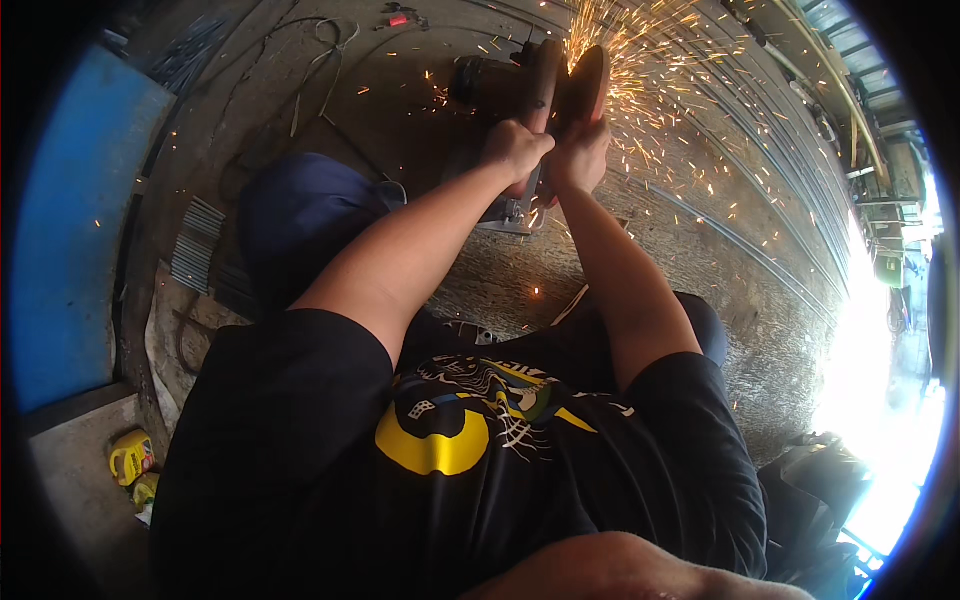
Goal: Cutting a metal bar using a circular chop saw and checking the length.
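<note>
A cut-off saw point(500, 88) with a dark motor and reddish-brown guard plates stands in front of me at the top of the view. My left hand point(517, 152) is closed around the lower part of the brown bar beside the motor. Just to its right, my right hand point(580, 157) is closed at the lower edge of the round guard point(592, 85), its fingertips partly hidden. Orange sparks point(640, 70) spray from the saw, thickest to the far right. The contact between disc and metal is hidden behind the guard.
Long thin metal rods point(740, 225) lie along the floor to the right. A cable point(335, 60) loops at the far left. Short ribbed bars point(197, 245) lie near a blue panel point(70, 230). A yellow tape measure point(131, 457) is at the lower left.
</note>
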`<state>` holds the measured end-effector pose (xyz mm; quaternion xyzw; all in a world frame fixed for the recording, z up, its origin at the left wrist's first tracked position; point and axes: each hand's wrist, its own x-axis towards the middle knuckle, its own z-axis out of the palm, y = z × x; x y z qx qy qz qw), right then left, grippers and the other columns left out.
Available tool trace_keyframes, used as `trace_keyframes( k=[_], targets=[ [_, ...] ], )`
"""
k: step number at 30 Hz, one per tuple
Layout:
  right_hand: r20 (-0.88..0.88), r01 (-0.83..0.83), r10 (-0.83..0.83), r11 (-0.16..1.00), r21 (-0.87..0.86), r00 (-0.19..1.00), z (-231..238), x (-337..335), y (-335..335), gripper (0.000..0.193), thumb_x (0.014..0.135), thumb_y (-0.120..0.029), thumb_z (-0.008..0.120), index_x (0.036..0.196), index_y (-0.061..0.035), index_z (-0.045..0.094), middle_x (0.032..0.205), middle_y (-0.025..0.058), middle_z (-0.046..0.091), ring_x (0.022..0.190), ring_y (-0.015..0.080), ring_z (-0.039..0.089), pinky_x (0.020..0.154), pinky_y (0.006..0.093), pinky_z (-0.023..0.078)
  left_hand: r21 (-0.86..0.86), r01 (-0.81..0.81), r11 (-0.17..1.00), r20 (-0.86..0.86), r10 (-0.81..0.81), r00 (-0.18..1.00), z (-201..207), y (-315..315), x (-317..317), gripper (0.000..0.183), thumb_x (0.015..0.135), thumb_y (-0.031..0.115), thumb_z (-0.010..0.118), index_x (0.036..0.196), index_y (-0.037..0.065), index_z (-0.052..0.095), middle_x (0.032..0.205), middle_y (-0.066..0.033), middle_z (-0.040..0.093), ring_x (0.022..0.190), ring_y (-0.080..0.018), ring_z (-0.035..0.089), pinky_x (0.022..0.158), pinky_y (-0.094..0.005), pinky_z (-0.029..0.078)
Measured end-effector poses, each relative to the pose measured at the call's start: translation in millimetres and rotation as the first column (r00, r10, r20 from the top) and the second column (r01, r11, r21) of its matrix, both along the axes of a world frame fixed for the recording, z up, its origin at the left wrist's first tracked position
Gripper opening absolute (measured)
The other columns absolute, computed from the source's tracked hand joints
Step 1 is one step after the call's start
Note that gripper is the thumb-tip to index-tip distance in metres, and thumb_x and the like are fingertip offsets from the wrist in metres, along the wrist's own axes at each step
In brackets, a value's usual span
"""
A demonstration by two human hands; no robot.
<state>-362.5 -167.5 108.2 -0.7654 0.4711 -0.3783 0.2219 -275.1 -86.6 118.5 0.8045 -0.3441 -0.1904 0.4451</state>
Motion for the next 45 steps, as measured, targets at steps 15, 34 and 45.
trace_keyframes(
  k=[15, 34, 45],
  targets=[
    [0.013, -0.003, 0.003, 1.0, -0.022, 1.0, -3, -4, -2, 0.048, 0.091, -0.028, 0.05, 0.128, -0.0001, 0.039, 0.115, 0.0225, 0.052, 0.098, 0.0431, 0.056, 0.079, 0.0504, 0.046, 0.021, -0.002, 1.0, -0.019, 0.002, 1.0, 11, 2, -8, 0.047, 0.069, 0.039, 0.064, 0.073, -0.009, 0.063, 0.069, -0.0259, 0.063, 0.071, -0.0338, 0.067, 0.064, -0.0394, 0.051],
    [0.034, -0.016, 0.018, 0.999, -0.036, 0.999, 2, 1, 7, 0.04, 0.09, -0.025, 0.051, 0.119, 0.0003, 0.042, 0.11, 0.0241, 0.053, 0.092, 0.044, 0.057, 0.074, 0.0511, 0.047, 0.004, -0.05, 0.999, -0.028, 0.05, 0.998, 7, 6, -3, 0.053, 0.065, 0.04, 0.066, 0.078, -0.012, 0.063, 0.074, -0.0284, 0.064, 0.073, -0.0359, 0.067, 0.064, -0.0403, 0.051],
    [0.042, -0.003, 0.006, 0.997, -0.08, 0.999, -15, 0, 3, 0.043, 0.09, -0.024, 0.051, 0.123, 0.0003, 0.039, 0.114, 0.0247, 0.052, 0.094, 0.0446, 0.056, 0.076, 0.0502, 0.047, 0.037, -0.056, 0.998, -0.05, 0.058, 0.997, 4, 6, -7, 0.048, 0.066, 0.036, 0.065, 0.083, -0.009, 0.064, 0.074, -0.0261, 0.064, 0.072, -0.0344, 0.067, 0.064, -0.0407, 0.05]
  ],
)
